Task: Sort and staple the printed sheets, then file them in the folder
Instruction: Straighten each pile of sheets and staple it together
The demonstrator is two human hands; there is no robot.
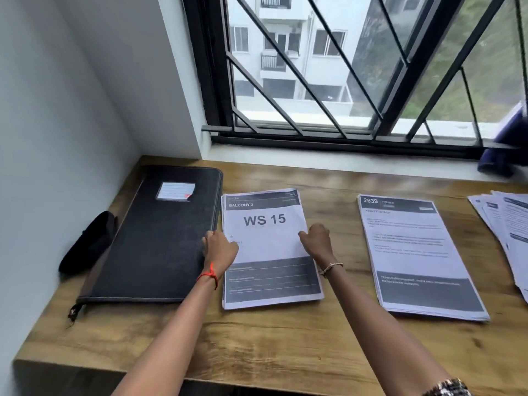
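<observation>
A stack of printed sheets [265, 221] headed "BALCONY 3" and "WS 15" lies in the middle of the wooden desk [271, 338]. My left hand [218, 247] grips its left edge and my right hand [317, 238] grips its right edge, both with curled fingers. A closed black zip folder [160, 238] with a small lined label lies just left of the stack. A second stack headed "2639" [414, 252] lies flat to the right. More sheets [508, 232] are fanned out at the far right edge. A black stapler-like object [88, 244] lies left of the folder.
The desk sits in a corner, with a white wall on the left and a barred window behind. A dark blue cloth [503, 150] rests on the sill at the far right. Bare wood stretches along the front of the desk.
</observation>
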